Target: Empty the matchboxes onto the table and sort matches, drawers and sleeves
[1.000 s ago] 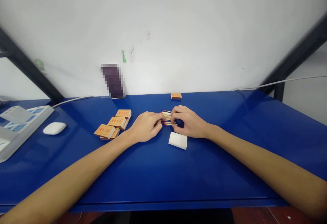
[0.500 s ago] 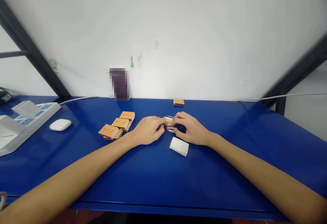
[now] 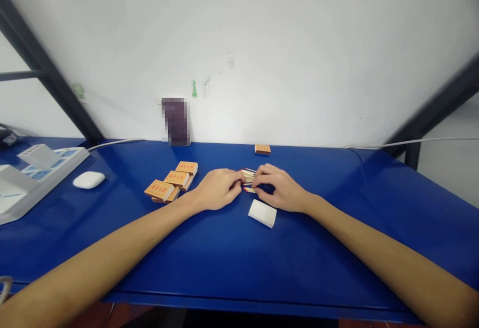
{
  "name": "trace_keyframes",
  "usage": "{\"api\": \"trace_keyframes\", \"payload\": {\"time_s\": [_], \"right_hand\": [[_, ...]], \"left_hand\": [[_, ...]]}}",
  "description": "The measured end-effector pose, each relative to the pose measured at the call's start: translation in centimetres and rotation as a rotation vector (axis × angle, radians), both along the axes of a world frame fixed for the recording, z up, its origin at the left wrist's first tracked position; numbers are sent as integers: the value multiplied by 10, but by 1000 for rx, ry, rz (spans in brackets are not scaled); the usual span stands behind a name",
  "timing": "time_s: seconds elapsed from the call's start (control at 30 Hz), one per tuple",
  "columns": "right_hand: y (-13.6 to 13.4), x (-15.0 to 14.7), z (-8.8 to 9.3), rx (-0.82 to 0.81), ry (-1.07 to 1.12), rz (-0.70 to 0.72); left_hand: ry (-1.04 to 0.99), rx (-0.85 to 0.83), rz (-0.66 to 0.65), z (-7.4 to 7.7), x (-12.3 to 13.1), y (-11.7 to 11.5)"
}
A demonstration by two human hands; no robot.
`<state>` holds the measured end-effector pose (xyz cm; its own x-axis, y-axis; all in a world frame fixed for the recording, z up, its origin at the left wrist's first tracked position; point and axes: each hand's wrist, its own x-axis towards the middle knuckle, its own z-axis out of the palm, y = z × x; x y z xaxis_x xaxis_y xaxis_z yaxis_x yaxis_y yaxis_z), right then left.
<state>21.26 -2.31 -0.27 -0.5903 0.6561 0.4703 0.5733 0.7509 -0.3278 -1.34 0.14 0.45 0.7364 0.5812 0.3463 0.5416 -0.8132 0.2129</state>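
Note:
Red-tipped matches lie in a loose bunch on the blue table between my two hands. My left hand is curled, with its thumb and fingertips pressed at the red heads on the left side. My right hand bends its thumb and index finger together around the other ends of the matches. Some matches are hidden beneath my fingers. Just in front of my right hand lies a small white box, plain on top, apart from both hands.
Several orange matchboxes are stacked left of my left hand. One more matchbox sits by the wall. Farther left are a white earbud case and a power strip with plugs. A pixelated dark object leans against the wall.
My right thumb and index finger have closed in a little on the matches, and the near matches have shifted slightly. The left hand, white box and matchboxes stay in place.

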Motion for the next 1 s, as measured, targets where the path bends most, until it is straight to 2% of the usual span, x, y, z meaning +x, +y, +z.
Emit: {"api": "trace_keyframes", "payload": {"time_s": [0.23, 0.57, 0.8, 1.0], "right_hand": [[1, 0, -1, 1, -18, -57], [-1, 0, 0, -6, -4, -28], [0, 0, -1, 18, -31, -66], [-5, -5, -1, 117, -46, 1]], "left_hand": [[1, -15, -25, 1, 0, 0], [-1, -20, -45, 0, 0, 0], [24, 22, 18, -1, -1, -2], [50, 13, 60, 0, -1, -2]]}}
